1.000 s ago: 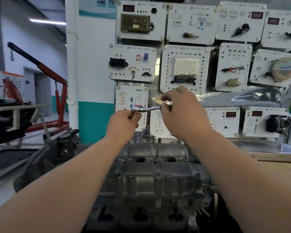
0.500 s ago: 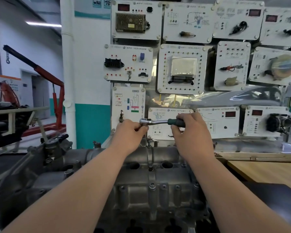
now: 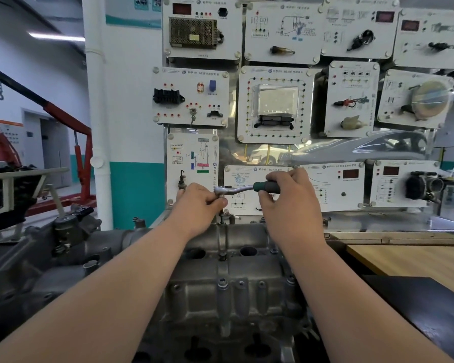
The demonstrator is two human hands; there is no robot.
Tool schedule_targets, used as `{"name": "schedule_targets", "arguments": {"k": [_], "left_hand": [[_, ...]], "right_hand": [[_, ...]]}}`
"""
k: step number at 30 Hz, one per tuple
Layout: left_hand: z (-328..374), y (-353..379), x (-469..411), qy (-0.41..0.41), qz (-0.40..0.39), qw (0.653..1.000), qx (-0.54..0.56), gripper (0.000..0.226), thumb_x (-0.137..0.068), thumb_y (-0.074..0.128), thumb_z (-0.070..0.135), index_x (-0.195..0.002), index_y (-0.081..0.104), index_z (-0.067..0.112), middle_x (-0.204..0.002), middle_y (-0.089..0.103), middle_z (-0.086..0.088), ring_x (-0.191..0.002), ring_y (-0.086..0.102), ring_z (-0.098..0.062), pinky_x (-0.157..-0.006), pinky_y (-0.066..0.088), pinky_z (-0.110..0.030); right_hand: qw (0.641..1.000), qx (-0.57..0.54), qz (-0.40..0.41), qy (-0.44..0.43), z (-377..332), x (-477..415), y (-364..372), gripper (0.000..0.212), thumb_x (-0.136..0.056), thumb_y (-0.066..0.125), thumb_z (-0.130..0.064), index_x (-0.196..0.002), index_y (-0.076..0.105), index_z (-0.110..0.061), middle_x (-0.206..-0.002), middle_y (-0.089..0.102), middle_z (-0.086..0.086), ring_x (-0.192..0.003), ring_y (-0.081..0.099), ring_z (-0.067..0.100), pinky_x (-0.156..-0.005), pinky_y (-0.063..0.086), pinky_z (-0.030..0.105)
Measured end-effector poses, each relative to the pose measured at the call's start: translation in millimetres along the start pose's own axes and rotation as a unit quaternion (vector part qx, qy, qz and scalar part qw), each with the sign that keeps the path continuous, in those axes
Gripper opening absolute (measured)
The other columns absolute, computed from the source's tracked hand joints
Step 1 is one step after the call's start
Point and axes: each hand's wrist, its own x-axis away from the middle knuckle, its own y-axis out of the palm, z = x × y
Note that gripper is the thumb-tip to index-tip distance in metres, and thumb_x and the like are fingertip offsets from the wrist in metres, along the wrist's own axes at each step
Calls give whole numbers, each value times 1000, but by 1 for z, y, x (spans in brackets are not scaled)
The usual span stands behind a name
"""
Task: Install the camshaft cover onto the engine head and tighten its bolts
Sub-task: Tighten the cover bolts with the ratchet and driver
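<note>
OK, we've got both hands on the ratchet wrench (image 3: 240, 189). Our left hand (image 3: 198, 205) grips the drive-head end, fingers curled under it. Our right hand (image 3: 288, 205) is wrapped round the green-and-black handle, back of the hand toward us. The wrench lies roughly level, handle pointing right, just above the far edge of the camshaft cover (image 3: 247, 292). A short dark stub drops from the head toward the cover, but our left fingers hide most of it, so we cannot tell whether a socket is seated on a bolt. The cover is grey cast metal and sits on top of the engine (image 3: 102, 258), centre frame, between and under our forearms. Along its centre rib we see one bolt head (image 3: 222, 282) and a second bolt (image 3: 222, 256) farther back, between two round openings. Behind the engine stands a training board (image 3: 274, 103) of white panels with connectors, sensors and red displays. A white pipe (image 3: 97, 100) runs up the wall to the left of it, and a red engine hoist (image 3: 83, 132) stands farther left. On the right are a wooden tabletop (image 3: 417, 260) and, nearer us, a black mat (image 3: 435, 310).
</note>
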Motion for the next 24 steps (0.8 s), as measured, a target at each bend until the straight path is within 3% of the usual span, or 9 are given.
{"name": "schedule_targets", "arguments": {"k": [7, 14, 17, 20, 24], "left_hand": [[-3, 4, -4, -5, -9, 1000, -18, 48, -94, 51, 39, -50, 49, 21, -69, 47, 1, -81, 44, -21, -77, 27, -32], [-1, 4, -4, 6, -11, 1000, -29, 46, -97, 47, 37, -53, 52, 23, -73, 54, -4, -84, 47, -19, -75, 23, -31], [3, 2, -3, 0, -12, 999, -29, 46, -96, 48, 35, -52, 51, 23, -68, 54, -3, -73, 46, -16, -74, 23, -31], [5, 1, -3, -1, -14, 999, -32, 44, -97, 47, 34, -55, 52, 23, -69, 57, -7, -71, 47, -18, -73, 24, -33], [5, 0, -1, 1, -33, 997, -65, 34, -97, 41, 31, -66, 54, 27, -83, 57, -6, -89, 49, -26, -80, 28, -34]], "right_hand": [[994, 10, 58, -95, -5, 3, 1, 23, -82, 73, -14, -105, 69, -11, -94, 47, 2, -88, 54, 25, -70, 44, 30], [979, 6, 94, -179, -6, 3, 1, 30, -69, 82, -2, -96, 71, -5, -84, 55, 14, -77, 56, 32, -64, 52, 39], [974, 2, 97, -203, -8, 4, -1, 30, -68, 82, -1, -95, 71, -3, -83, 55, 16, -75, 57, 35, -63, 53, 41], [968, -14, 91, -233, -12, 6, -2, 30, -69, 82, -3, -95, 67, 0, -86, 58, 17, -76, 59, 34, -69, 49, 33], [967, -48, 18, -249, -17, 10, -2, 29, -77, 80, -13, -99, 65, -3, -95, 59, 12, -76, 59, 24, -70, 42, 23]]}}
